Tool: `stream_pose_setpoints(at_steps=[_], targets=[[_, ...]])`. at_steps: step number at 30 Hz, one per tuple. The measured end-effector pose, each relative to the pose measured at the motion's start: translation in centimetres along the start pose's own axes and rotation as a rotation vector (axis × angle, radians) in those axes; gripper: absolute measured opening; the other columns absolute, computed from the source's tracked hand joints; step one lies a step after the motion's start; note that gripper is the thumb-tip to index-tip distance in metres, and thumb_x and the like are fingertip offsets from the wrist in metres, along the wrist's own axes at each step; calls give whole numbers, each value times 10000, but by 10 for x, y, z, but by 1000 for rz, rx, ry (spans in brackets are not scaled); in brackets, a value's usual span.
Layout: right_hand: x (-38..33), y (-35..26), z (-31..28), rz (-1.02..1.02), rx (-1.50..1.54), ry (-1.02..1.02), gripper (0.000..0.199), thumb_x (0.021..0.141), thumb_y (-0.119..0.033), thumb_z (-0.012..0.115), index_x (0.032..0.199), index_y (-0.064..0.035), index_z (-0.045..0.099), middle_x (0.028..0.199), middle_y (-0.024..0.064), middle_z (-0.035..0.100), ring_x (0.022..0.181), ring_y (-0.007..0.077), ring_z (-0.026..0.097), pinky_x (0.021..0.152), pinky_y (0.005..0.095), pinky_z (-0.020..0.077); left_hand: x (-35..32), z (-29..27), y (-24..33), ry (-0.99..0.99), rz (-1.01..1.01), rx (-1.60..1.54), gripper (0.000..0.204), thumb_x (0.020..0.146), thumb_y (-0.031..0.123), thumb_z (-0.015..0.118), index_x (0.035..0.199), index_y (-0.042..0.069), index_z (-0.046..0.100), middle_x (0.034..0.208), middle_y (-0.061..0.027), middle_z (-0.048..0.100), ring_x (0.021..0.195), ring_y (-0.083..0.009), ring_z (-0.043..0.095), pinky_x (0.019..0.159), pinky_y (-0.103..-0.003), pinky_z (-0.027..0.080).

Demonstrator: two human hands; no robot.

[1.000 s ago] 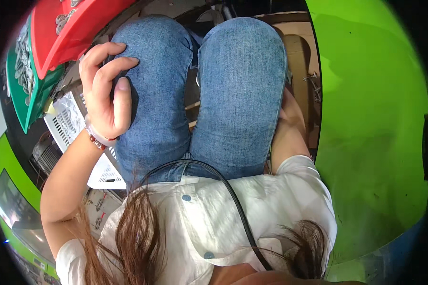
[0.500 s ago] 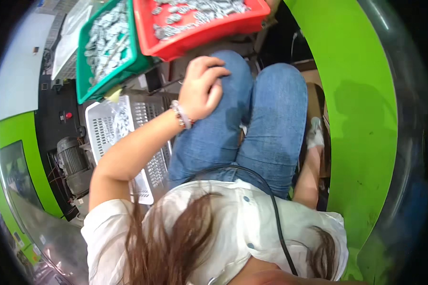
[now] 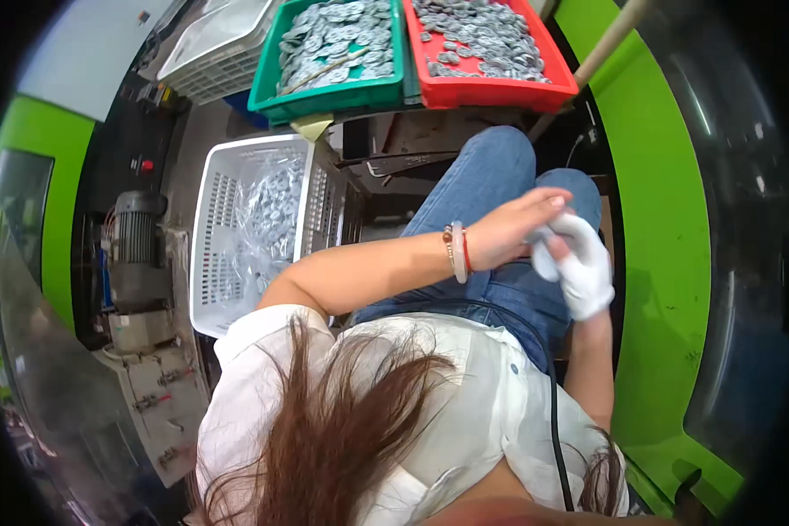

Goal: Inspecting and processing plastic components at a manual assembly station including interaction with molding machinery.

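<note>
My bare left hand (image 3: 510, 230), with bracelets (image 3: 456, 251) at its wrist, reaches across my lap. Its fingers stretch out over the fingers of my right hand (image 3: 585, 273). A white glove (image 3: 587, 294) covers that right hand, leaving the thumb tip bare. The gloved fingers curl inward close to my left palm. Whether a small thing lies between the two hands is hidden. Both hands are above my jeans (image 3: 465, 188), near the knees.
Ahead, a green bin (image 3: 272, 105) and a red bin (image 3: 500, 95) hold many small grey parts. A white perforated crate (image 3: 203, 263) with bagged grey parts stands at left. Green machine panels (image 3: 666, 263) rise at the right; a motor (image 3: 140, 241) sits far left.
My left hand has left my left knee and moved right to meet the gloved right hand, which has come up from beside my right leg. The view has shifted, showing more of the bins.
</note>
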State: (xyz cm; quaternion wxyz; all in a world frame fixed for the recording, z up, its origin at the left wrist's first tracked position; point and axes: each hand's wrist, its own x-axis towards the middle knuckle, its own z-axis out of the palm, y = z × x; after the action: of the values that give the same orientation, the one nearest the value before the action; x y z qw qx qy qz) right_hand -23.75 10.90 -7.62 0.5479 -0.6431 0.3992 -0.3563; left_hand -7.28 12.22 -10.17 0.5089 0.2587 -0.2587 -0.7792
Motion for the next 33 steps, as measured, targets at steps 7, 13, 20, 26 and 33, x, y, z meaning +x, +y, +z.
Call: stream_pose_setpoints(at_steps=[7, 13, 20, 26, 33], targets=[[54, -19, 77, -648, -782, 51, 296, 797, -111, 648, 1088, -141, 603, 1101, 84, 583, 834, 285, 640, 708, 373, 525, -38, -40, 30, 0, 25, -704, 400, 979, 426, 388, 1114, 94, 567, 1096, -76, 620, 1082, -234, 568, 971, -435, 420], [71, -19, 77, -791, -852, -5, 313, 777, -221, 675, 1075, -134, 634, 1165, 95, 582, 1081, 309, 542, 935, 415, 399, -65, -66, 37, -77, 32, -839, 485, 969, 426, 387, 1240, 42, 504, 1253, -194, 534, 1183, -367, 500, 1032, -519, 375], [19, 41, -28, -35, -309, 177, 413, 986, -339, 467, 1158, 22, 572, 1146, 136, 606, 1016, 211, 588, 907, 334, 461, -197, -203, 48, 280, 487, -736, 459, 926, 391, 492, 1188, 16, 520, 1242, -232, 501, 1220, -426, 433, 1051, -551, 338], [-21, 62, -80, 62, -121, 346, 502, 995, -374, 424, 1167, 89, 511, 1083, 170, 585, 915, 205, 585, 854, 330, 474, -319, -243, 39, 451, 682, -715, 648, 966, 418, 362, 1453, 21, 205, 1522, -214, 128, 1382, -441, 165, 1114, -516, 254], [-12, 46, -69, 64, -18, 365, 464, 1008, -340, 396, 1156, 88, 500, 1092, 169, 562, 915, 211, 580, 867, 341, 479, -333, -246, 41, 301, 607, -672, 697, 939, 396, 455, 1455, 5, 195, 1518, -235, 136, 1391, -427, 156, 1127, -505, 233]])
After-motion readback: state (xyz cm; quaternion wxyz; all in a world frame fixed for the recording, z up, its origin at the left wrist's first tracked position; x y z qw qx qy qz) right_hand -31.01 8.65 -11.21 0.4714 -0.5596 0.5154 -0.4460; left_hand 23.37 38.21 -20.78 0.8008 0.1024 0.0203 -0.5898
